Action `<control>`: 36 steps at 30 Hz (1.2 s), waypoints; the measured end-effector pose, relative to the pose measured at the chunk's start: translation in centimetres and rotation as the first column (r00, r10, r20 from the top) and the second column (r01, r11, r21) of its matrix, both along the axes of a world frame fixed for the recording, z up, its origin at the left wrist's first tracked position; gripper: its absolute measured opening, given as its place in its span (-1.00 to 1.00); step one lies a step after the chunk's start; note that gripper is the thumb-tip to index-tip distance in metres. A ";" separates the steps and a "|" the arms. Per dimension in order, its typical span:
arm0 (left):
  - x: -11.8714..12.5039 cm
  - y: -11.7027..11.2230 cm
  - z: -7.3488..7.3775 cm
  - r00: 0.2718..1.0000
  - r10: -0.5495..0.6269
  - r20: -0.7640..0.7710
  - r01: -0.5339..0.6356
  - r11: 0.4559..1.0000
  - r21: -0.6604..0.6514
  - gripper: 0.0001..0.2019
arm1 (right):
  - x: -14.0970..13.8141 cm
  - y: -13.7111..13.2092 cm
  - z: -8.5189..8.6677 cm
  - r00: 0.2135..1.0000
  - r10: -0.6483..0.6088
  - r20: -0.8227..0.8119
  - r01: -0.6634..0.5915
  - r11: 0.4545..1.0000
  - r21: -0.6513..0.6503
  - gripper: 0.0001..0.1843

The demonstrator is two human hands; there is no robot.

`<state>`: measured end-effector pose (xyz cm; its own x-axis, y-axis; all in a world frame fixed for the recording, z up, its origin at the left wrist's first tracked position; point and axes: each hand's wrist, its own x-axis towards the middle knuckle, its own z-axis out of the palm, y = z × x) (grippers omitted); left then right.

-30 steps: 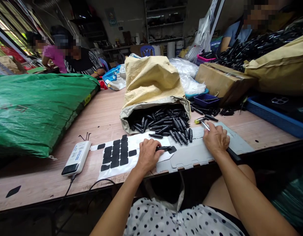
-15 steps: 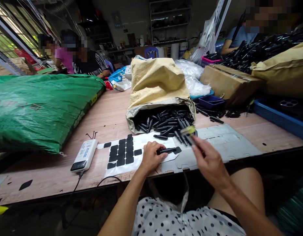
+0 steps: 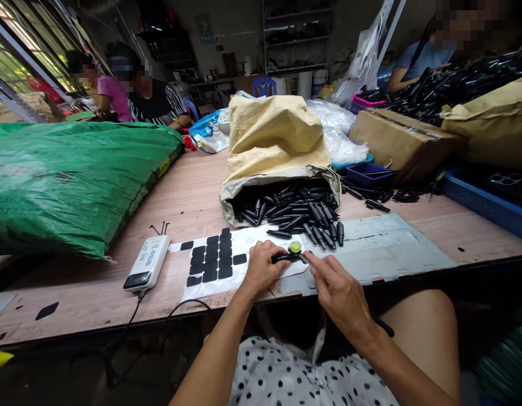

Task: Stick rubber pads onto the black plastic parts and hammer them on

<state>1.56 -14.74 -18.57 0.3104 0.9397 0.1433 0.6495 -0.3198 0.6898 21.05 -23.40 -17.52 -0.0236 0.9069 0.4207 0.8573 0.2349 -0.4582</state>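
Observation:
My left hand (image 3: 261, 268) is closed on a slim black plastic part (image 3: 286, 257) and pins it flat on a white sheet (image 3: 248, 242). My right hand (image 3: 334, 287) grips a small hammer; its yellow-green head (image 3: 294, 247) sits right on the black part, and the dark handle end (image 3: 383, 326) sticks out behind my wrist. The white sheet carries several black adhesive pads (image 3: 212, 262). Just beyond, many identical black parts (image 3: 294, 214) spill from an open tan sack (image 3: 275, 149).
A grey metal plate (image 3: 379, 248) lies to the right on the wooden table (image 3: 188, 192). A white power bank (image 3: 147, 262) with a cable lies left, beside a big green sack (image 3: 70, 180). A cardboard box (image 3: 396, 141) and blue trays (image 3: 476, 197) stand right. Other people sit at the far side.
My right hand picked the hammer up from the grey plate, swung it left through the air, and now its head rests on the black part that my left hand keeps holding.

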 end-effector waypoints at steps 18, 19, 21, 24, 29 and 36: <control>0.0 -0.2 0.8 0.999 -0.038 -0.033 0.037 0.999 -0.026 -0.81 | 13.1 6.3 0.5 0.816 -0.529 0.232 0.528 0.846 0.072 -0.53; -0.1 -0.2 0.9 0.998 -0.045 -0.034 0.044 0.999 -0.023 -0.79 | 14.2 6.9 -0.1 0.813 -0.525 0.252 0.529 0.847 0.057 -0.53; -0.1 -0.3 1.0 0.997 -0.055 -0.046 0.054 0.998 -0.021 -0.75 | 15.5 7.7 -1.4 0.812 -0.518 0.267 0.530 0.847 0.031 -0.53; -0.1 -0.3 1.0 0.995 -0.060 -0.074 0.058 0.998 -0.023 -0.70 | 15.0 7.9 -2.0 0.793 -0.554 0.253 0.559 0.827 0.059 -0.53; -0.2 -0.3 1.0 0.993 -0.075 -0.092 0.073 0.997 -0.017 -0.68 | 9.4 7.0 1.4 0.982 -0.173 0.074 0.162 0.978 0.132 -0.53; -0.3 -0.6 1.0 0.994 -0.104 -0.033 0.105 0.994 0.022 -0.79 | 1.7 6.6 3.0 0.884 0.427 0.190 -0.420 0.904 -0.077 -0.58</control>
